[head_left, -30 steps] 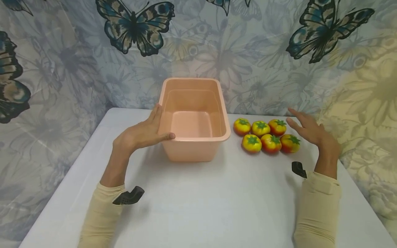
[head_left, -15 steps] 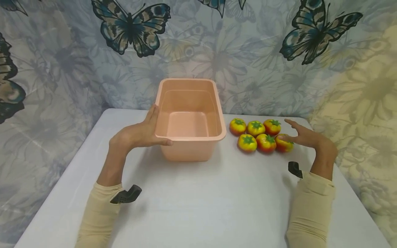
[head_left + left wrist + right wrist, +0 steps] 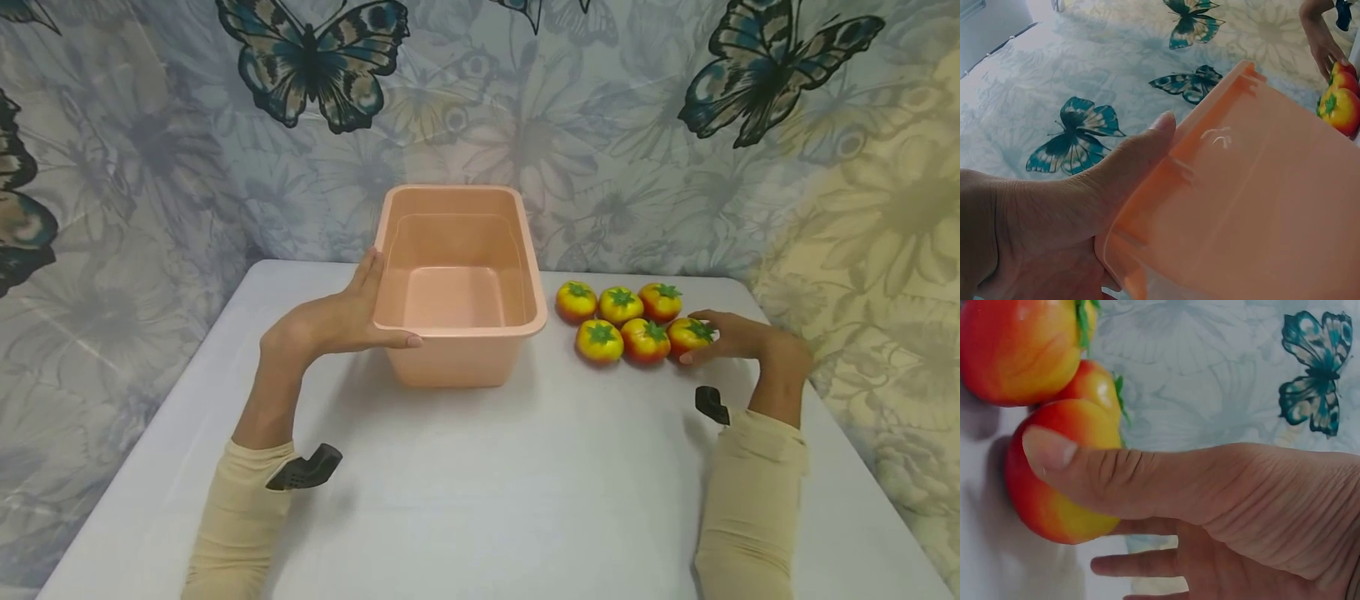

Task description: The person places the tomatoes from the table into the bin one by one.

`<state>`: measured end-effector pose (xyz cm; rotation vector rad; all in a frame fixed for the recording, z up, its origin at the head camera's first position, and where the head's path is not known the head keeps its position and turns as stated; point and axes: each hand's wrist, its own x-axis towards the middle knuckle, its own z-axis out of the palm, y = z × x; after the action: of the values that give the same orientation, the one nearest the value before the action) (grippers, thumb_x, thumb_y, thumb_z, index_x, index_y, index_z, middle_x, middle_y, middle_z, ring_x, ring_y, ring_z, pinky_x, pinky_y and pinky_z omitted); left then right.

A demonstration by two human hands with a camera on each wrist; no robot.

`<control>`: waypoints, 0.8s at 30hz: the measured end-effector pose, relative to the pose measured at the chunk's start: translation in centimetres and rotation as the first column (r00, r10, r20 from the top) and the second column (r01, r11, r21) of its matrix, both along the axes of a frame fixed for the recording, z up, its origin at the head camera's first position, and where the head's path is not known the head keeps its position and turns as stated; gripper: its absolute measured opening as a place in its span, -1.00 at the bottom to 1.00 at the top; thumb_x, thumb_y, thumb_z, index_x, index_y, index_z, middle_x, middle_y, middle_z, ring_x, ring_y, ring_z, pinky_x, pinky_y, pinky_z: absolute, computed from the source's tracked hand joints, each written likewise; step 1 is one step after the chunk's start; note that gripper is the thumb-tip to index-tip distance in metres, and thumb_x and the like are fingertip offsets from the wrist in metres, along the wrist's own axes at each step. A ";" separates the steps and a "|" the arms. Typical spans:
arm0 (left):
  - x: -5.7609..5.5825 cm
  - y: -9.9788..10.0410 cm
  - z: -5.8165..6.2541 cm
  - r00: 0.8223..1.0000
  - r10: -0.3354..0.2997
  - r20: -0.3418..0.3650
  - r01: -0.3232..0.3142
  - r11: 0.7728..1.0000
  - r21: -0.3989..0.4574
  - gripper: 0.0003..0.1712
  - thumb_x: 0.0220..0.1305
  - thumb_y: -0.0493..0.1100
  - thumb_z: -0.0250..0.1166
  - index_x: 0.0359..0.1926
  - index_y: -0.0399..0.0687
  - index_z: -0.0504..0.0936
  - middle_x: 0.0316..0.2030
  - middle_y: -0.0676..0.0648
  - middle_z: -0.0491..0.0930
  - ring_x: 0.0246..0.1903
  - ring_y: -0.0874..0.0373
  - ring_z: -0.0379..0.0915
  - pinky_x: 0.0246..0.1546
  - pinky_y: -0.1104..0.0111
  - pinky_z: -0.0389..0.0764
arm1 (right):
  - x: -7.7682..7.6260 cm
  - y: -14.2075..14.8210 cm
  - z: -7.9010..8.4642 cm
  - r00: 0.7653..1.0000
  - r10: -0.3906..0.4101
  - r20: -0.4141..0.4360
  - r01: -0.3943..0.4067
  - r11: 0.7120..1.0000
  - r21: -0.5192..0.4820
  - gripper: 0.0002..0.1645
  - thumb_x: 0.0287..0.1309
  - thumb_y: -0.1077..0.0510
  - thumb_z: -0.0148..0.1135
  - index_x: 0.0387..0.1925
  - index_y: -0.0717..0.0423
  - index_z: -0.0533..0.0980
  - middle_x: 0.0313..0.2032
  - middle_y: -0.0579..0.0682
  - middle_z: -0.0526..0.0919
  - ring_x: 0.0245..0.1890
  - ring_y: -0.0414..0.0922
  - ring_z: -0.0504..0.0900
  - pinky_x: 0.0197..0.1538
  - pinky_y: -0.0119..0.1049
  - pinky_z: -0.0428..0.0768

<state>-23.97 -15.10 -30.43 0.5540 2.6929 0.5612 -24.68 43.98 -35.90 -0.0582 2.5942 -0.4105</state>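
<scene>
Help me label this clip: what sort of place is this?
Probably a staged tabletop filming spot: a white table, a butterfly-print backdrop close behind it, and black wrist-worn devices.

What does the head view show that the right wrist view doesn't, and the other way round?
Only the head view shows the peach tub, the left hand gripping it, and all six fruits.
Only the right wrist view shows the lower fingers of the right hand, beneath its thumb.
Both show that hand pinching the end fruit, plus the white table and butterfly backdrop.
</scene>
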 end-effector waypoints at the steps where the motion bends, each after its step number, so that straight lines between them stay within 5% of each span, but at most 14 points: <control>1: 0.0 0.0 0.1 1.000 -0.002 -0.003 0.002 1.000 0.001 0.54 0.23 0.60 0.20 0.62 -0.17 -0.60 0.66 -0.19 -0.65 0.69 -0.23 -0.38 0.54 -0.15 0.23 | 0.0 0.0 0.0 1.000 -0.004 0.004 0.004 1.000 0.002 0.25 0.25 -0.36 0.35 0.56 0.36 0.02 0.48 0.56 0.11 0.41 0.56 0.14 0.38 0.59 0.17; 6: -0.1 0.0 0.2 1.000 0.008 0.016 -0.008 1.000 0.007 0.57 0.20 0.60 0.23 0.62 -0.08 -0.66 0.65 -0.12 -0.72 0.66 -0.29 -0.22 0.52 -0.17 0.26 | -0.1 0.2 0.0 1.000 -0.011 -0.001 0.011 1.000 0.009 0.19 0.27 -0.35 0.32 0.52 0.38 0.08 0.47 0.55 0.16 0.40 0.53 0.17 0.38 0.58 0.18; 13: 0.1 0.0 0.0 1.000 -0.007 0.017 0.007 1.000 0.013 0.54 0.26 0.55 0.23 0.61 -0.14 -0.66 0.64 -0.18 -0.72 0.68 -0.27 -0.35 0.56 -0.14 0.19 | 0.6 0.1 1.1 0.998 -0.037 -0.042 0.038 0.999 0.007 0.11 0.29 -0.27 0.33 0.49 0.39 0.10 0.43 0.52 0.19 0.35 0.48 0.24 0.35 0.55 0.25; 24: 0.1 0.1 0.2 1.000 -0.012 0.008 0.012 1.000 0.020 0.54 0.26 0.55 0.24 0.61 -0.13 -0.66 0.64 -0.18 -0.72 0.67 -0.31 -0.28 0.54 -0.16 0.23 | 1.1 -0.2 2.8 0.982 -0.058 -0.181 0.050 0.998 -0.046 0.05 0.27 -0.06 0.42 0.47 0.39 0.06 0.31 0.48 0.34 0.23 0.42 0.37 0.26 0.49 0.38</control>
<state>-23.92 -15.04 -30.22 0.5720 2.6769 0.5866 -23.59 43.83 -33.08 -0.0412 2.7730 -0.4991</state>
